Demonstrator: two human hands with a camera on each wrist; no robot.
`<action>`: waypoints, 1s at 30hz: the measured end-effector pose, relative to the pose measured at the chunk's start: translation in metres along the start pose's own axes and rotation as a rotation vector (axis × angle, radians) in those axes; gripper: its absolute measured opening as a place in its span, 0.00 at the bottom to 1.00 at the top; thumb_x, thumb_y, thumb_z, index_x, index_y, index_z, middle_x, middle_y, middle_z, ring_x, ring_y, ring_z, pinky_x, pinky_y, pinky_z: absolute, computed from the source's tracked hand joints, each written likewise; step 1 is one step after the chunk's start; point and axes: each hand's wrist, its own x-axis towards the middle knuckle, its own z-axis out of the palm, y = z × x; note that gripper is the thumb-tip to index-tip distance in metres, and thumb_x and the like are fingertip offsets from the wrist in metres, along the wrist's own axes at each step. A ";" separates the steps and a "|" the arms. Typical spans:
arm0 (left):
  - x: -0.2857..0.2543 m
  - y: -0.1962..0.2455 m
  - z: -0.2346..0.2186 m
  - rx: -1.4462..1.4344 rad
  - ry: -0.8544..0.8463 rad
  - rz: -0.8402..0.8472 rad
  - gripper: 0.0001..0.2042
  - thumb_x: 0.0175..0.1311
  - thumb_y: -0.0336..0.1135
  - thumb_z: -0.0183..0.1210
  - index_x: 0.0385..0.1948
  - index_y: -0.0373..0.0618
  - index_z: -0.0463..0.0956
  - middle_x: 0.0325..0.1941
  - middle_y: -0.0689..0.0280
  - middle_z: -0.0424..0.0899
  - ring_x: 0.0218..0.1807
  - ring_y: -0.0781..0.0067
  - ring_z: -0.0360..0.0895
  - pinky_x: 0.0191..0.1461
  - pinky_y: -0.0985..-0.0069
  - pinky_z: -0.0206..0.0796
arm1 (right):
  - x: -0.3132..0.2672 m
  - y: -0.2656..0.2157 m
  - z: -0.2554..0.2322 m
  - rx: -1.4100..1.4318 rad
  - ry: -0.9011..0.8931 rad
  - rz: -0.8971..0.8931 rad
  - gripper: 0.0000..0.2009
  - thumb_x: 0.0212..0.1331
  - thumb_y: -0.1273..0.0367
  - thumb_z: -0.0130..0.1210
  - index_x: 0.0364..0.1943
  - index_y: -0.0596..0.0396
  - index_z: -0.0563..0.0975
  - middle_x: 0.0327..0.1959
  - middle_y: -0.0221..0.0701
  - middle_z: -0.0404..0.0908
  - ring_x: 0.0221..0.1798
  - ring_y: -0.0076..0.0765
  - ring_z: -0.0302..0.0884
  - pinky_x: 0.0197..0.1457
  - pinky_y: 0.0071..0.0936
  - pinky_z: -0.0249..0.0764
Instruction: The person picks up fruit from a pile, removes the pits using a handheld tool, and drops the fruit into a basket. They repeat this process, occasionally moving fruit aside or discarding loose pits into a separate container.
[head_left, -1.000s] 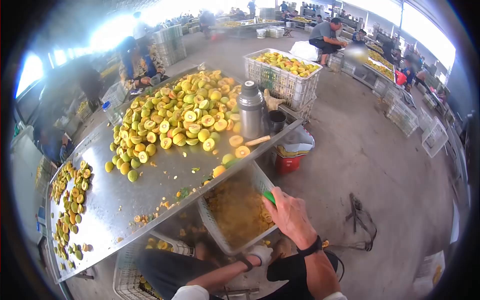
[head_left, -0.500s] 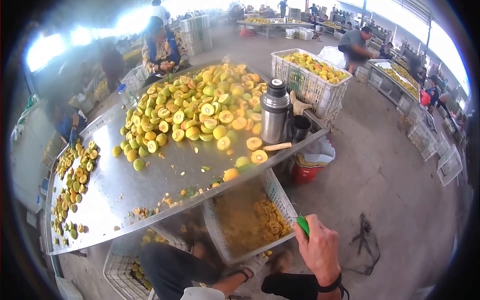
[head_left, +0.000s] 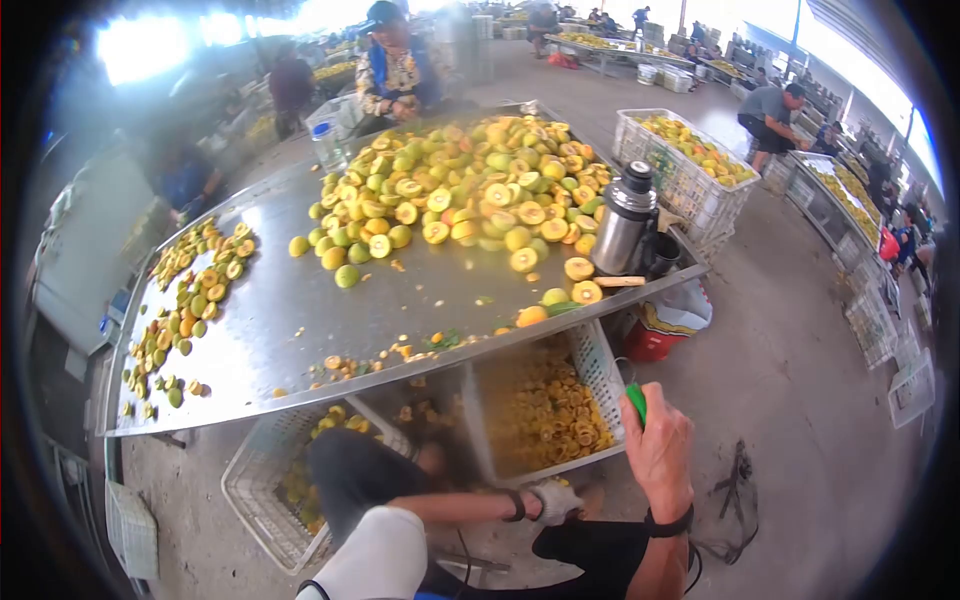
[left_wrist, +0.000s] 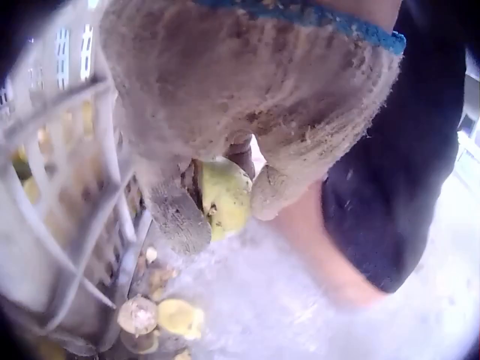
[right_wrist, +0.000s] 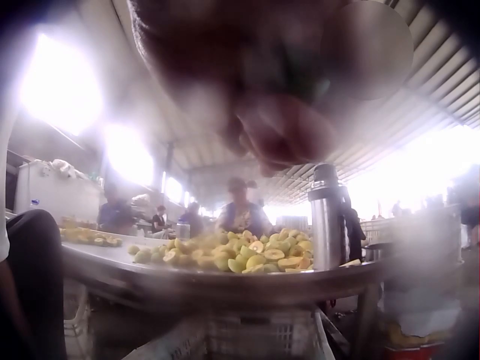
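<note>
Green plastic shows above the right hand point(head_left: 660, 445), whose fingers are curled round a green-handled tool point(head_left: 636, 402); only the top of the handle sticks out of the fist, just beside the right wall of the white plastic lattice crate point(head_left: 600, 372) that holds cut yellow fruit pieces. The right wrist view is too blurred to show more of that hand than a dark mass.

Lower down, the left hand point(head_left: 555, 500), in a dirty grey knitted glove, reaches to the floor at the crate's near corner. In the left wrist view its gloved fingers point(left_wrist: 176, 214) close round a yellow-green fruit half point(left_wrist: 223, 196), which seems pinched between finger and thumb, though the picture is soft. The fruit sits right under the palm, against the crate's bars, with a few other fruit scraps point(left_wrist: 161, 316) on the concrete floor below it.

Above the crate stands a long stainless-steel table point(head_left: 290, 320) bearing a big heap of halved yellow and green fruit point(head_left: 470, 190) and a steel vacuum flask point(head_left: 622, 220) near its right end.
</note>
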 end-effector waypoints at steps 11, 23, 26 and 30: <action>-0.325 0.065 -0.239 0.186 0.829 -0.350 0.19 0.62 0.33 0.62 0.56 0.56 0.82 0.49 0.55 0.85 0.52 0.47 0.86 0.50 0.54 0.80 | 0.019 -0.039 0.057 0.065 0.038 -0.079 0.12 0.77 0.61 0.58 0.42 0.56 0.74 0.29 0.52 0.84 0.37 0.68 0.83 0.36 0.59 0.76; -0.419 -0.098 -0.229 0.139 1.063 -0.930 0.18 0.68 0.40 0.64 0.59 0.53 0.83 0.57 0.56 0.87 0.56 0.49 0.86 0.60 0.56 0.78 | 0.049 -0.090 0.088 0.044 -0.157 -0.141 0.13 0.75 0.60 0.60 0.41 0.55 0.73 0.33 0.45 0.86 0.37 0.63 0.85 0.36 0.54 0.78; -0.359 -0.174 -0.269 0.130 1.138 -0.788 0.18 0.67 0.39 0.65 0.59 0.53 0.83 0.59 0.58 0.86 0.56 0.51 0.86 0.60 0.58 0.79 | 0.067 -0.082 0.105 0.040 -0.215 -0.102 0.13 0.76 0.60 0.60 0.42 0.55 0.73 0.34 0.45 0.86 0.36 0.62 0.85 0.37 0.54 0.78; -0.255 -0.250 -0.324 0.137 1.212 -0.655 0.19 0.67 0.40 0.66 0.59 0.51 0.83 0.63 0.59 0.84 0.57 0.54 0.86 0.59 0.61 0.79 | 0.101 -0.064 0.123 0.023 -0.238 -0.064 0.14 0.76 0.59 0.59 0.44 0.55 0.73 0.35 0.45 0.86 0.38 0.63 0.85 0.38 0.55 0.78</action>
